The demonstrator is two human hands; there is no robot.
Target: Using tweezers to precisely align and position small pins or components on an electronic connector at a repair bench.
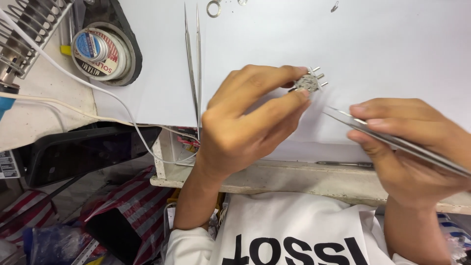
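White paper (382,44) is spread over a workbench, with its near edge (304,179) running just in front of the person's body. At the far left a round tin of solder paste (100,51) is seated in a dark holder, and a spare pair of tweezers (192,54) lies on the paper, pointing away. A small metal part with three short pins (310,81) is pinched between the thumb and forefinger of the left hand (245,122), held up above the paper, its pins pointing far and to the right. A second pair of tweezers (392,140) is gripped in the closed fingers of the right hand (407,147); its long axis runs from the near right towards the far left, and its tips end just right of and below the part, not touching it. A few small rings (214,8) lie at the far edge.
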